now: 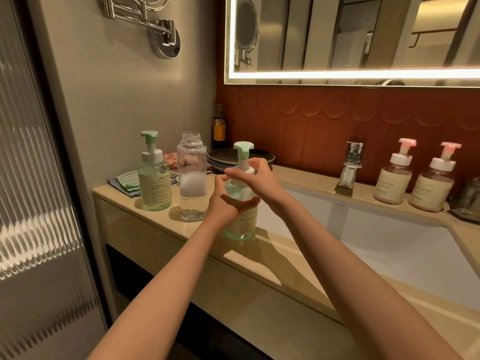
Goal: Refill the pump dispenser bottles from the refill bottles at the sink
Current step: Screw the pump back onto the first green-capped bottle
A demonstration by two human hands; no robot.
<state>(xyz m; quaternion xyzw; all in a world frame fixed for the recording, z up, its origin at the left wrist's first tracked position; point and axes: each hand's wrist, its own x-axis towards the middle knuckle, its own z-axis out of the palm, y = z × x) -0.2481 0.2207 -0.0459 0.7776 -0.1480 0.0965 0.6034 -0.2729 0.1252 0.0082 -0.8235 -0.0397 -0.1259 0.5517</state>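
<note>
Beige counter (161, 231) left of sink (405, 245), lit mirror (363, 35) above; left hand (228, 201) & right hand (255, 175) both clasp green pump bottle (241, 224), open refill bottle (192, 178) just left.

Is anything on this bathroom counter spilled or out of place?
No spill shows. The clear refill bottle stands uncapped with foam inside, and dark plates are stacked oddly by the wall. Both hands, left and right, grip the green pump bottle.

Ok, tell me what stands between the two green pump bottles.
Head view: an uncapped clear bottle with foam inside stands between the left pump bottle and the held one.
</note>
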